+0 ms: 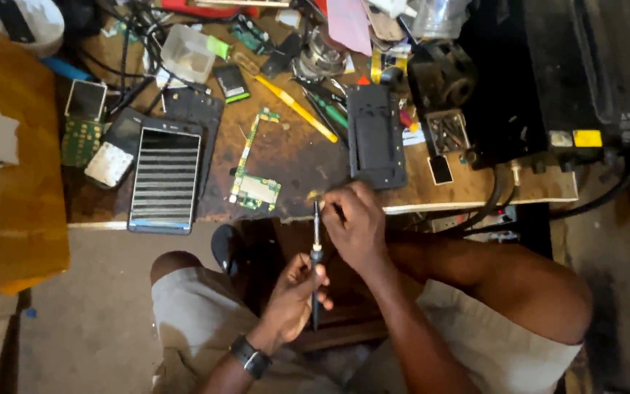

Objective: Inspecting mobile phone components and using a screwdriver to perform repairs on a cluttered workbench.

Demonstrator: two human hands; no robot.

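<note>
My left hand (pixel 293 295) grips the dark handle of a thin screwdriver (pixel 316 252) that points up toward the bench edge. My right hand (pixel 353 225) is closed at the tool's tip, fingers pinched together near the front edge of the wooden bench (pixel 300 157); whatever it pinches is too small to see. A green circuit board (pixel 254 191) lies on the bench just left of the tip. A black phone frame (pixel 375 138) lies just beyond my right hand.
A phone with a striped screen (pixel 165 179) overhangs the bench's front edge at left. A yellow-handled tool (pixel 297 109), tweezers, more boards and cables clutter the back. A large black machine (pixel 563 73) fills the right. A brown board (pixel 20 146) stands at left.
</note>
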